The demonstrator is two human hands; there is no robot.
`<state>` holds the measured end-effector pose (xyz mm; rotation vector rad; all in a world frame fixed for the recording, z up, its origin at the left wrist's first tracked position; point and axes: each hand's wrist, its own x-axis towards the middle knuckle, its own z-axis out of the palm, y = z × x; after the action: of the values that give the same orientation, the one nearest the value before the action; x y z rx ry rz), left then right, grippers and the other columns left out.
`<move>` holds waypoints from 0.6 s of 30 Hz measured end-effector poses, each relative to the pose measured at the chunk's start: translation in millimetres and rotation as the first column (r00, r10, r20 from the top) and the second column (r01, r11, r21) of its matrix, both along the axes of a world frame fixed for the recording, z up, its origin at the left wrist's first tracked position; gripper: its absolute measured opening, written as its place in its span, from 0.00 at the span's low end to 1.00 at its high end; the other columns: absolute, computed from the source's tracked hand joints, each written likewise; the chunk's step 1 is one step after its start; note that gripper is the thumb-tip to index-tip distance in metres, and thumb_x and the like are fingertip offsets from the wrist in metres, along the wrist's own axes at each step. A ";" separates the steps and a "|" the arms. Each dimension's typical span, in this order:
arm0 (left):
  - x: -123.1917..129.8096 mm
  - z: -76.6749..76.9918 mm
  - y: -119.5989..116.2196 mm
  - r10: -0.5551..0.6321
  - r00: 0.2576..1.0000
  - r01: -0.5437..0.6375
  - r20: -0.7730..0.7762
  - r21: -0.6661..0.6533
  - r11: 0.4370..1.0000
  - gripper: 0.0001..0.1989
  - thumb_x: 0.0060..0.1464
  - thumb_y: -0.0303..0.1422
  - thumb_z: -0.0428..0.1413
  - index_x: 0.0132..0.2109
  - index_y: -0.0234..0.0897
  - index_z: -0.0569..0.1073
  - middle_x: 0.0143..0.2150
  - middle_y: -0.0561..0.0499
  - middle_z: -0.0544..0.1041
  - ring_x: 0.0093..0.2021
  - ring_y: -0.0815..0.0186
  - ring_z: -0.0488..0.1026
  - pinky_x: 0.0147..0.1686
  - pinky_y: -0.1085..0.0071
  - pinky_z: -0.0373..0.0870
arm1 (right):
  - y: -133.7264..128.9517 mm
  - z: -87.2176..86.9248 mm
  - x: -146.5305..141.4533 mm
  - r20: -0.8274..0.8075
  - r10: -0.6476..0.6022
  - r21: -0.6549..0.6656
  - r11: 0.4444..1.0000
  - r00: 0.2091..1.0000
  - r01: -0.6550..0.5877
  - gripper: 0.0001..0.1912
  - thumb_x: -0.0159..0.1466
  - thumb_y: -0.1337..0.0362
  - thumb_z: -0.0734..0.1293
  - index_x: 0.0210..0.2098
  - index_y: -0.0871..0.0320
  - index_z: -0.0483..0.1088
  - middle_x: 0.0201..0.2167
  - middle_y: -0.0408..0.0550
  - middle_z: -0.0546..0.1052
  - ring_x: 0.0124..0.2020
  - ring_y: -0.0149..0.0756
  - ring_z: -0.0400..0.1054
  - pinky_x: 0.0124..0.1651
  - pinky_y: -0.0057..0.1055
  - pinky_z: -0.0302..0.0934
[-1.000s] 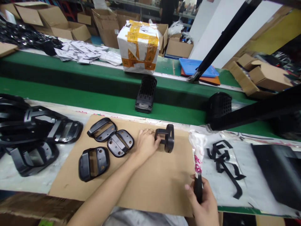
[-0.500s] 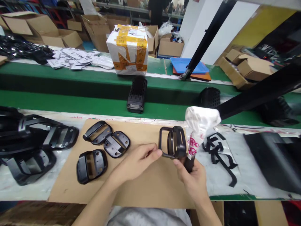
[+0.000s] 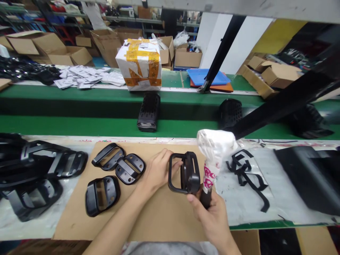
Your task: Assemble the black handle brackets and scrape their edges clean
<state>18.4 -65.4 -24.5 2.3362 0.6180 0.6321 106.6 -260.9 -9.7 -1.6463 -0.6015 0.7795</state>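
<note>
My right hand (image 3: 214, 216) is wrapped round the dark handle of a mallet (image 3: 216, 145), whose head and upper shaft are covered in white wrapping with pink writing. Its thumb and fingertips also touch the lower edge of a black plastic frame (image 3: 192, 173), which is raised above the cardboard. On the frame's left side, my left hand (image 3: 158, 170) grips it, the thumb reaching into the opening and part of the fingers hidden. Similar black plastic pieces lie to the left: one bracket (image 3: 108, 156), a second bracket (image 3: 130, 168) against it, and a third bracket (image 3: 102, 196) nearer me.
A cardboard sheet (image 3: 156, 219) covers the bench before me. More black parts are piled (image 3: 39, 163) at the left. Cut black strips (image 3: 247, 171) and a black sheet (image 3: 305, 180) lie right. A black housing (image 3: 149, 111) stands on the green conveyor (image 3: 79, 125); a dark post (image 3: 287, 101) slants across the right.
My left hand has moved up along the frame, and its thumb now reaches inside the opening. The frame has turned slightly. The camera view has tilted up a little.
</note>
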 end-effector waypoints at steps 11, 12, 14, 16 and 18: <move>16.8 -18.1 3.1 0.079 0.994 -0.062 -0.078 0.199 0.978 0.18 0.72 0.42 0.44 0.34 0.40 0.66 0.33 0.50 0.72 0.32 0.64 0.68 0.33 0.68 0.60 | 12.9 0.9 2.7 -0.217 -0.111 -0.096 0.991 0.970 0.092 0.25 0.59 0.40 0.74 0.36 0.55 0.70 0.12 0.32 0.55 0.12 0.26 0.45 0.14 0.23 0.43; 17.3 -20.1 3.0 0.082 0.994 -0.063 -0.078 0.217 0.974 0.18 0.72 0.41 0.43 0.34 0.40 0.66 0.32 0.50 0.72 0.32 0.64 0.68 0.34 0.68 0.60 | 14.5 1.0 1.9 -0.258 -0.126 -0.102 0.989 0.958 0.103 0.27 0.58 0.38 0.74 0.37 0.55 0.69 0.12 0.31 0.54 0.12 0.25 0.44 0.13 0.23 0.42; 18.6 -25.0 2.8 0.067 0.994 -0.043 -0.086 0.255 0.966 0.19 0.72 0.39 0.42 0.34 0.39 0.66 0.32 0.49 0.72 0.33 0.63 0.68 0.35 0.67 0.60 | 17.7 1.4 -0.6 -0.322 -0.157 -0.117 0.985 0.934 0.126 0.31 0.56 0.35 0.74 0.37 0.55 0.66 0.12 0.30 0.53 0.12 0.23 0.42 0.13 0.22 0.41; 20.0 -30.1 2.7 0.055 0.992 -0.019 -0.117 0.286 0.958 0.19 0.73 0.39 0.41 0.34 0.39 0.67 0.31 0.49 0.73 0.34 0.63 0.69 0.35 0.67 0.60 | 20.4 1.4 -2.6 -0.343 -0.168 -0.120 0.984 0.924 0.135 0.33 0.54 0.34 0.74 0.36 0.55 0.63 0.12 0.29 0.53 0.12 0.22 0.42 0.13 0.21 0.41; 20.9 -33.8 2.8 0.066 0.986 -0.018 -0.154 0.298 0.954 0.19 0.72 0.40 0.43 0.34 0.39 0.68 0.31 0.50 0.73 0.33 0.63 0.69 0.35 0.66 0.60 | 22.0 -0.2 -2.8 -0.336 -0.160 -0.112 0.985 0.928 0.130 0.33 0.55 0.33 0.73 0.36 0.55 0.62 0.12 0.28 0.53 0.12 0.22 0.42 0.13 0.20 0.41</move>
<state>39.4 -62.6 -58.3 2.6817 0.6874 0.5912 103.9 -238.8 -9.9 -1.5643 -0.1971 0.9677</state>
